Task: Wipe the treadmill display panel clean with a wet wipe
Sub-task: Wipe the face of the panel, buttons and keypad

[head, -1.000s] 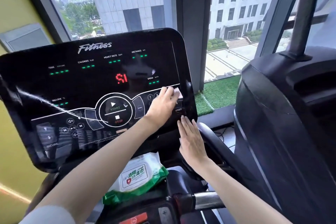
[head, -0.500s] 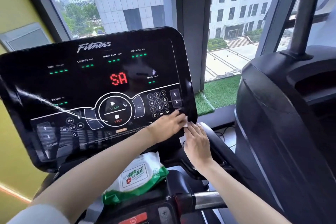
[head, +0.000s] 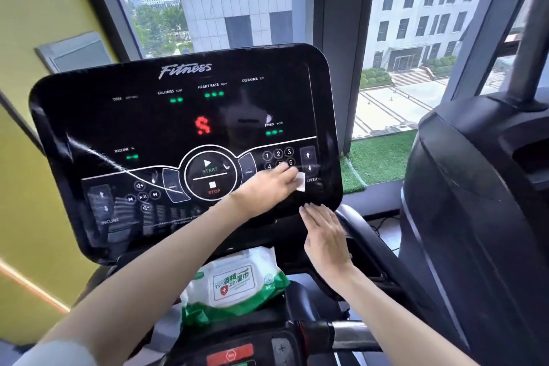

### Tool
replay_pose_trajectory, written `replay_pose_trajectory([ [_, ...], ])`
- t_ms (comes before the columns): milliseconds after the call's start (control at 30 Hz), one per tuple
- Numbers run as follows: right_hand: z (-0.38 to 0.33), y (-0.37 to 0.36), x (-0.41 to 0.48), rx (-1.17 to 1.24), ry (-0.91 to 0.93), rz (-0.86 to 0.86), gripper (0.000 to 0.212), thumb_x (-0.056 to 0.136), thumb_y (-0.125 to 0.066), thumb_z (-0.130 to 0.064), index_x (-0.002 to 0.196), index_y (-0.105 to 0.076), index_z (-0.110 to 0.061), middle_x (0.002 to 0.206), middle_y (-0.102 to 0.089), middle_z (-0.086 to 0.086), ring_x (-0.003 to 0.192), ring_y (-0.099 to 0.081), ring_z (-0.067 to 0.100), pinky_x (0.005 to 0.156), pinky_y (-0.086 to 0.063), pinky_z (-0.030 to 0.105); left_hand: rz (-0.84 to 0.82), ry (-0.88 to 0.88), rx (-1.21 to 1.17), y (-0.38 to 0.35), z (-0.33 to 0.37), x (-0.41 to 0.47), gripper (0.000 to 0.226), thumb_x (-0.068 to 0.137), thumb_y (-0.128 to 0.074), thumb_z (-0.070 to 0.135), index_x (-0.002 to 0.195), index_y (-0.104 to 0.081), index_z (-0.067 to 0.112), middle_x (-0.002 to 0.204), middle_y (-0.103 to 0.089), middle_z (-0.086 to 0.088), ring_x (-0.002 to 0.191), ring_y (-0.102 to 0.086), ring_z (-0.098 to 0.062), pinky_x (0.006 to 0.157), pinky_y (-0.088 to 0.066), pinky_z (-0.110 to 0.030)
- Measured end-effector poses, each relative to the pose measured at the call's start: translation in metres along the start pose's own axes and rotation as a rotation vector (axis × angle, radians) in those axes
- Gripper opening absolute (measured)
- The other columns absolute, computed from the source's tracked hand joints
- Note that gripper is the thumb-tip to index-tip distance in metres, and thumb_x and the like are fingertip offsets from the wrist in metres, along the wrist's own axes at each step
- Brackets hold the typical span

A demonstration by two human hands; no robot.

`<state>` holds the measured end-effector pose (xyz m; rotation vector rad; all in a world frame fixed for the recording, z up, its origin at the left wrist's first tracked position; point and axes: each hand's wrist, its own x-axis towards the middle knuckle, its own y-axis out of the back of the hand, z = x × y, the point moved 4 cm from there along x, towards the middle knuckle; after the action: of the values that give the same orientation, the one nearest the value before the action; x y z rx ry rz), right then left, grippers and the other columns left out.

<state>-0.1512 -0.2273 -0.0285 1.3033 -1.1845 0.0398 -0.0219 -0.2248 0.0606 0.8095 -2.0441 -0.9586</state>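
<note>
From where I sit, two arms are all I get of the person. The left forearm [head: 166,270], on the near left, is bare from the wrist back to a pale, whitish-grey sleeve [head: 56,353]. Only the sleeve's soft rounded edge shows in the near left corner, and I cannot tell the fabric. The left hand [head: 267,187] is bare. The right forearm [head: 395,315] is bare right down to the near edge. The right hand [head: 326,235] is bare too, its fingertips too blurred for me to make out the nails.
</note>
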Motion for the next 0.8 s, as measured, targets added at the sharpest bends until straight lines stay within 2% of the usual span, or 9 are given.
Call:
replay_pose_trajectory([
  [100, 0.001, -0.001, 0.004, 0.007, -0.013, 0.006, 0.048, 0.052, -0.065, 0.020, 0.097, -0.070, 0.004, 0.098, -0.070, 0.014, 0.092, -0.067, 0.030, 0.098, -0.044, 0.038, 0.225, 0.480, -0.235, 0.011, -0.043, -0.001, 0.067, 0.054, -0.064, -0.017, 0.112, -0.051, 0.012, 0.094, -0.045, -0.004, 0.084, -0.040, -0.021, 0.042, -0.047, -0.031],
  [167, 0.000, -0.004, 0.003, -0.007, -0.014, -0.007, 0.054, 0.049, -0.068, 0.021, 0.101, -0.069, 0.006, 0.107, -0.068, 0.018, 0.101, -0.065, 0.032, 0.100, -0.043, 0.039, 0.284, 0.607, -0.300, 0.008, -0.042, -0.009, 0.066, 0.057, -0.059, -0.020, 0.114, -0.048, 0.013, 0.096, -0.039, -0.004, 0.085, -0.037, -0.022, 0.040, -0.048, -0.034],
  [300, -0.013, -0.016, -0.009, -0.084, 0.026, -0.162, 0.080, 0.051, -0.057, 0.015, 0.130, -0.042, 0.010, 0.134, -0.045, 0.031, 0.128, -0.042, 0.042, 0.109, -0.025, 0.046, 0.016, 0.023, -0.125, -0.011, 0.005, -0.022, 0.048, 0.066, -0.060, -0.006, 0.111, -0.058, 0.010, 0.095, -0.041, -0.003, 0.084, -0.036, -0.019, 0.043, -0.048, -0.027],
  [333, -0.015, -0.017, -0.011, -0.095, 0.031, -0.189, 0.081, 0.054, -0.052, 0.013, 0.133, -0.037, 0.009, 0.137, -0.042, 0.031, 0.130, -0.038, 0.042, 0.109, -0.020, 0.046, 0.011, -0.006, -0.115, -0.009, 0.000, -0.021, 0.044, 0.068, -0.056, -0.005, 0.109, -0.060, 0.010, 0.093, -0.046, -0.004, 0.084, -0.037, -0.018, 0.042, -0.047, -0.026],
  [500, -0.016, -0.017, -0.009, -0.086, 0.057, -0.161, 0.072, 0.059, -0.041, 0.014, 0.131, -0.044, 0.009, 0.136, -0.047, 0.026, 0.129, -0.042, 0.036, 0.111, -0.023, 0.042, 0.292, 0.586, -0.310, 0.019, -0.059, -0.010, 0.056, 0.061, -0.058, -0.020, 0.110, -0.061, 0.007, 0.094, -0.047, -0.007, 0.084, -0.038, -0.020, 0.044, -0.046, -0.029],
  [567, -0.016, -0.017, -0.006, -0.087, 0.053, -0.153, 0.069, 0.056, -0.053, 0.016, 0.124, -0.052, 0.010, 0.129, -0.053, 0.026, 0.123, -0.049, 0.036, 0.107, -0.036, 0.044, 0.268, 0.543, -0.252, 0.014, -0.044, -0.013, 0.055, 0.063, -0.051, -0.016, 0.114, -0.054, 0.006, 0.094, -0.046, -0.008, 0.084, -0.036, -0.022, 0.040, -0.045, -0.029],
  [700, -0.020, -0.013, -0.002, -0.116, 0.037, -0.182, 0.069, 0.047, -0.070, 0.011, 0.115, -0.060, 0.011, 0.119, -0.059, 0.028, 0.115, -0.056, 0.037, 0.094, -0.047, 0.049, -0.010, -0.024, -0.052, -0.014, 0.011, -0.034, 0.049, 0.068, -0.065, -0.002, 0.116, -0.055, 0.006, 0.094, -0.055, -0.006, 0.086, -0.041, -0.020, 0.052, -0.050, -0.026],
  [733, -0.022, -0.013, -0.003, -0.129, 0.037, -0.193, 0.071, 0.047, -0.070, 0.010, 0.117, -0.058, 0.010, 0.121, -0.057, 0.029, 0.116, -0.054, 0.039, 0.095, -0.046, 0.050, 0.000, -0.033, -0.040, -0.012, 0.006, -0.033, 0.047, 0.068, -0.064, -0.002, 0.113, -0.058, 0.008, 0.093, -0.055, -0.005, 0.085, -0.042, -0.019, 0.052, -0.049, -0.025],
  [800, -0.025, -0.013, -0.006, -0.132, 0.036, -0.213, 0.076, 0.050, -0.067, 0.009, 0.125, -0.053, 0.009, 0.127, -0.053, 0.030, 0.122, -0.049, 0.040, 0.103, -0.039, 0.048, 0.089, 0.180, -0.160, 0.000, -0.020, -0.026, 0.047, 0.065, -0.058, -0.007, 0.110, -0.058, 0.008, 0.094, -0.047, -0.004, 0.085, -0.040, -0.020, 0.045, -0.049, -0.029],
])
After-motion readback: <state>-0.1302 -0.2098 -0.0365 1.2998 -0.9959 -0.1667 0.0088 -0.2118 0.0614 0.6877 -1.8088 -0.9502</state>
